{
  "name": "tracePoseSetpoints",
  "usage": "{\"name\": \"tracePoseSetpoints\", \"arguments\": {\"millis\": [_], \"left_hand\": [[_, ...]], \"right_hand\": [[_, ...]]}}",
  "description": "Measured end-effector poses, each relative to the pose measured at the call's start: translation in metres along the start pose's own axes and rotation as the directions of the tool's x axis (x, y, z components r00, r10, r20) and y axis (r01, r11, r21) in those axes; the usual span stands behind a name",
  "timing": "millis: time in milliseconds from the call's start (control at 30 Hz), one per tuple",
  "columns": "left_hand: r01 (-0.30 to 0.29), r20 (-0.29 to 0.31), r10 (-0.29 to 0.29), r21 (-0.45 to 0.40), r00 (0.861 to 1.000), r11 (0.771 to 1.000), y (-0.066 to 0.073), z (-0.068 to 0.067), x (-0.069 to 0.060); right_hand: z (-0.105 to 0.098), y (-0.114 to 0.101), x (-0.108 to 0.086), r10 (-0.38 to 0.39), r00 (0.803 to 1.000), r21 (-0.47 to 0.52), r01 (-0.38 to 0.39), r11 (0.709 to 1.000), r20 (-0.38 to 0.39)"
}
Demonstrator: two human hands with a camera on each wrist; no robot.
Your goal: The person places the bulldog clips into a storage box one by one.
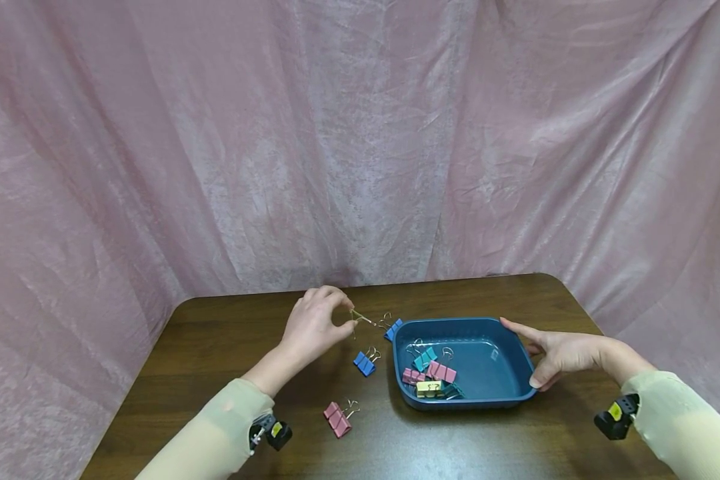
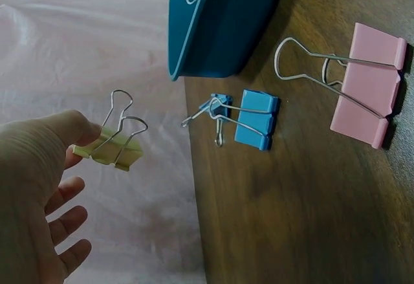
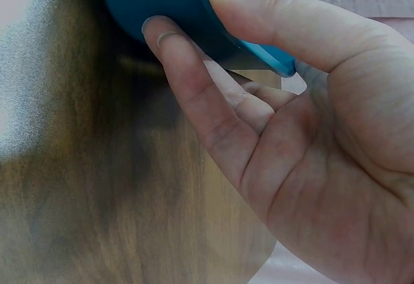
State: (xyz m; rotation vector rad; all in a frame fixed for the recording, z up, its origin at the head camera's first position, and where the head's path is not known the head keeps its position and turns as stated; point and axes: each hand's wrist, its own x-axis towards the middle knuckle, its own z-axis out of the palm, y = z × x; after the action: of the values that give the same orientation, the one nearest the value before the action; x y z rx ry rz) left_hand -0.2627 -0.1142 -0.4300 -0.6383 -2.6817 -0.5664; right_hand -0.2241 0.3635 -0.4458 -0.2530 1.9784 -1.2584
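Note:
My left hand (image 1: 313,321) pinches a yellow binder clip (image 2: 115,151) between thumb and index finger, above the table and left of the tray; its other fingers are spread. In the left wrist view the clip's wire handles point up. My right hand (image 1: 567,353) grips the right end of a dark blue tray (image 1: 495,363), its thumb on the rim and fingertips against the outer wall. Inside the tray's left part lie a teal clip (image 1: 424,359), pink clips (image 1: 441,372), a yellow clip (image 1: 429,389) and a dark green clip (image 1: 452,391).
On the wooden table (image 1: 228,373), two blue binder clips (image 1: 365,363) lie left of the tray, one close to its back left corner. A larger pink binder clip (image 1: 337,419) lies nearer the front. A pink curtain (image 1: 360,147) hangs behind the table.

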Motion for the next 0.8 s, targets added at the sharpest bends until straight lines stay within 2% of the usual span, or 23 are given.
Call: {"name": "tracePoseSetpoints", "arguments": {"millis": [433, 800], "left_hand": [[-0.033, -0.012, 0.033, -0.001, 0.999, 0.999, 0.012, 0.004, 0.005], [-0.029, 0.005, 0.029, -0.021, 1.000, 0.999, 0.019, 0.003, 0.006]], "right_hand": [[-0.001, 0.002, 0.001, -0.006, 1.000, 0.010, 0.006, 1.000, 0.014], [0.000, 0.001, 0.000, -0.004, 1.000, 0.001, 0.004, 1.000, 0.005]]}}
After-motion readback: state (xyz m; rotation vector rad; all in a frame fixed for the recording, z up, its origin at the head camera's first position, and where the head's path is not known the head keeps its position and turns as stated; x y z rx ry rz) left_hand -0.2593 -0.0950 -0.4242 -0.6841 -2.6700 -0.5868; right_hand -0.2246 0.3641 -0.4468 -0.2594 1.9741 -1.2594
